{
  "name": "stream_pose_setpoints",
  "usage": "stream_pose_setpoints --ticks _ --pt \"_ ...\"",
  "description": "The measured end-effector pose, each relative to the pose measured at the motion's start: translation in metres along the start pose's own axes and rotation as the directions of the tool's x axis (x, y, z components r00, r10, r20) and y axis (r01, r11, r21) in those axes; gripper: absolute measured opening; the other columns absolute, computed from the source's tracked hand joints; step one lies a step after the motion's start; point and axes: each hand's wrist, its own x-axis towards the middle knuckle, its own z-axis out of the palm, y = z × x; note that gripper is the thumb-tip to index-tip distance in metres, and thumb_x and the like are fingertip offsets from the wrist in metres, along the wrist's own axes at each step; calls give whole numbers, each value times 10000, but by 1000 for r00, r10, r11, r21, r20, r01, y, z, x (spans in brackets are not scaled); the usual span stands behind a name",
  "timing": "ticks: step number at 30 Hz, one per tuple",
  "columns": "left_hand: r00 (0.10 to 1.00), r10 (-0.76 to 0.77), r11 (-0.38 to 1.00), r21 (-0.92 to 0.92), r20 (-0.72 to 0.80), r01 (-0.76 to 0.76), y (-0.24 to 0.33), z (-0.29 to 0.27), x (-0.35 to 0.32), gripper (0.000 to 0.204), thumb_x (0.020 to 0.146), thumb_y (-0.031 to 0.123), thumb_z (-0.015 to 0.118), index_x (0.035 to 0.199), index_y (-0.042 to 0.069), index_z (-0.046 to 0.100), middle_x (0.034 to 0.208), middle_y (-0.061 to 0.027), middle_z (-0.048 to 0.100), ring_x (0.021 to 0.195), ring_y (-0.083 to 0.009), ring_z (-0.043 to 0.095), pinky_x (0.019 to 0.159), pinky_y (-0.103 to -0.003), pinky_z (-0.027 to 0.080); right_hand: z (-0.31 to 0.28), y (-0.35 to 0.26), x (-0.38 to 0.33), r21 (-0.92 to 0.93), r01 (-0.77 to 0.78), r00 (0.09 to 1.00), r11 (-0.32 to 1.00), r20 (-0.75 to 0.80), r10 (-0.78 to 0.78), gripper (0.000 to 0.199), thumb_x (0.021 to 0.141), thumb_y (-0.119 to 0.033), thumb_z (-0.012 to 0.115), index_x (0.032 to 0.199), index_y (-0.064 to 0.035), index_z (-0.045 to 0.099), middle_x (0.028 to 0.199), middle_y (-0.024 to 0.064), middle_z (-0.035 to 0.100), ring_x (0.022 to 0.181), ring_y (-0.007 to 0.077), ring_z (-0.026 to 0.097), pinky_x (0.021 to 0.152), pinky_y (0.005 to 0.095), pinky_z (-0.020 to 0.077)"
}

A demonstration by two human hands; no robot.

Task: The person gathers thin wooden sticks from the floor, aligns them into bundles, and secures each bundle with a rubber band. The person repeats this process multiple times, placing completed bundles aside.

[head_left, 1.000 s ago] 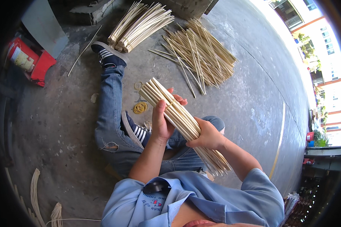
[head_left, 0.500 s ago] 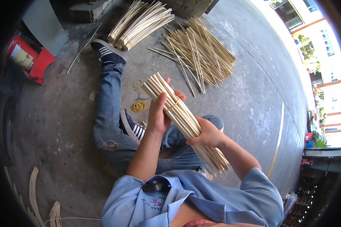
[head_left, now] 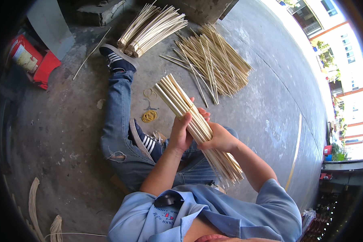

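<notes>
A bundle of thin pale sticks (head_left: 173, 93) slants across my lap, its far end raised to the upper left. A thin band (head_left: 191, 108) circles it partway down. My left hand (head_left: 183, 132) is wrapped around the bundle just below the band, the thumb on top and fingertips showing past the far side. My right hand (head_left: 219, 138) grips the same sticks lower down, close beside the left. Toward my body the sticks' near ends fan out slightly. On the floor beyond my hands lies a small heap of yellow rubber bands (head_left: 149, 116), with a few looser bands (head_left: 150, 94) above it.
A spread of loose sticks (head_left: 226, 60) covers the floor ahead. Bundled sticks (head_left: 157, 32) lie by my outstretched shoe (head_left: 117, 57). At the left are a red container (head_left: 26, 56) and a single stick (head_left: 92, 53). Pale fibre bundles (head_left: 56, 228) sit lower left.
My left hand has slid down the bundle, from around the band to below it and nearer my right hand. The right hand has stayed about where it was, still gripping.
</notes>
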Motion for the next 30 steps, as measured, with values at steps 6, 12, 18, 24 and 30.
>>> stream_pose_setpoints --ticks 6,12,18,24,30 --pt "989 89 994 -53 -114 -95 19 -10 1 788 939 392 770 1530 69 361 1108 -126 638 1018 -269 685 982 -507 581 0 -8 10 -38 -42 987 998 154 48 682 697 -247 852 1283 10 617 1107 133 706 1064 232 667 1016 347 494" --pt "946 247 968 1 -209 -252 40 -7 -4 468 1000 383 675 1343 110 508 1028 -102 633 936 -233 643 884 -484 564 8 -24 29 -170 70 985 983 165 -41 792 677 -302 885 1345 -4 582 1145 160 709 1100 263 670 1023 365 496" --pt "804 522 853 145 -286 -502 101 -25 -11 420 1008 366 661 1320 124 518 1009 -87 623 913 -231 618 873 -495 548 29 -63 23 -633 191 972 750 17 -233 833 692 -360 886 1401 -99 534 1145 203 720 1121 373 689 976 445 539" --pt "713 600 798 216 -362 -562 140 -44 -28 718 1024 378 679 1577 119 301 1445 -165 505 1361 -346 515 1152 -562 434 25 -58 78 -819 182 953 544 9 -304 683 712 -369 824 1292 -104 581 1106 155 732 1024 376 715 884 483 572" --pt "698 603 -641 755 386 136 227 -56 -89 1050 703 418 941 1544 102 396 1532 -184 419 1432 -358 419 1217 -675 238 0 -106 132 -961 263 853 81 192 -485 515 734 -275 798 1182 -108 607 1023 56 687 1047 269 697 906 467 541"
